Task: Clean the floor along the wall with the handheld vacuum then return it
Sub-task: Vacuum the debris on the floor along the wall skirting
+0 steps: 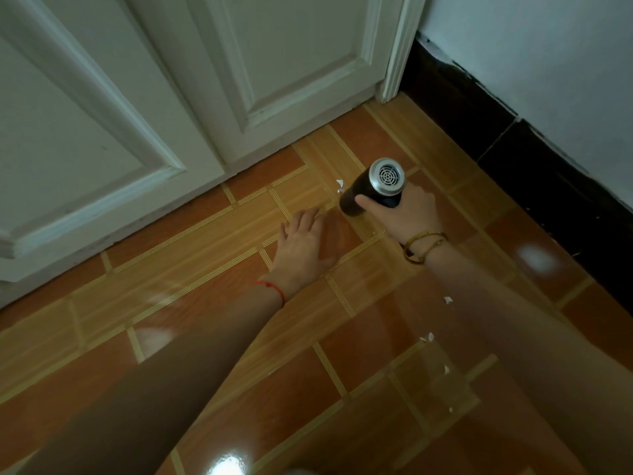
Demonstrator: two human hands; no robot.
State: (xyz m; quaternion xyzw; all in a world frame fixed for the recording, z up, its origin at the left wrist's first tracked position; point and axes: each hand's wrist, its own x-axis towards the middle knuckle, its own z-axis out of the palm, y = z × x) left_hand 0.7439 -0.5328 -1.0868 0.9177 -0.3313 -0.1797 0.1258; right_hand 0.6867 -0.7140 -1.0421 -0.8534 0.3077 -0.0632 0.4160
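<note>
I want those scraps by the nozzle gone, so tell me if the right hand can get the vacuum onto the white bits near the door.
Probably yes. The right hand grips the handheld vacuum, whose lower end sits just beside the white scraps. Only bare floor tile lies between them; the left hand rests flat, off to the side.

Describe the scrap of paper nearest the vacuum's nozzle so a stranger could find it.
Start at the white door and come out onto the tiled floor. The handheld vacuum in the right hand points at the white scrap. The other scraps lie nearer the camera.
</note>
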